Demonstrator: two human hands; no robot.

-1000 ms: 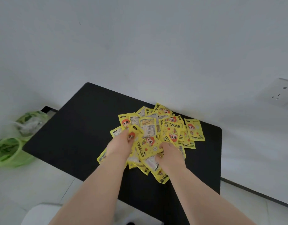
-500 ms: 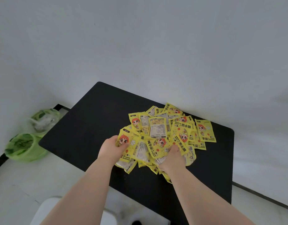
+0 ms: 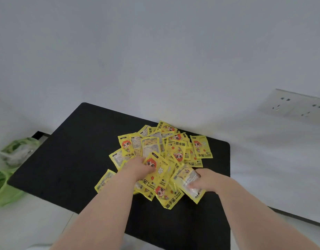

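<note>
A heap of several yellow hand-warmer packets [image 3: 173, 147] with a red-haired cartoon face lies on the right half of a black table [image 3: 74, 150]. My left hand [image 3: 137, 168] holds one face-up packet [image 3: 158, 167] at the heap's near edge, thumb on its front. My right hand [image 3: 206, 179] grips another packet [image 3: 184, 179], turned with its pale printed back up, at the near right of the heap. Both forearms reach in from the bottom of the view.
A white wall stands right behind the table, with a socket plate [image 3: 296, 107] at the right. Green plastic bags [image 3: 4, 177] lie on the floor to the left of the table. A single packet [image 3: 104, 180] lies apart at the heap's near left.
My left hand has shifted right with its packet, toward the middle of the heap. My right hand has lifted a packet at the near right and turned its back side up.
</note>
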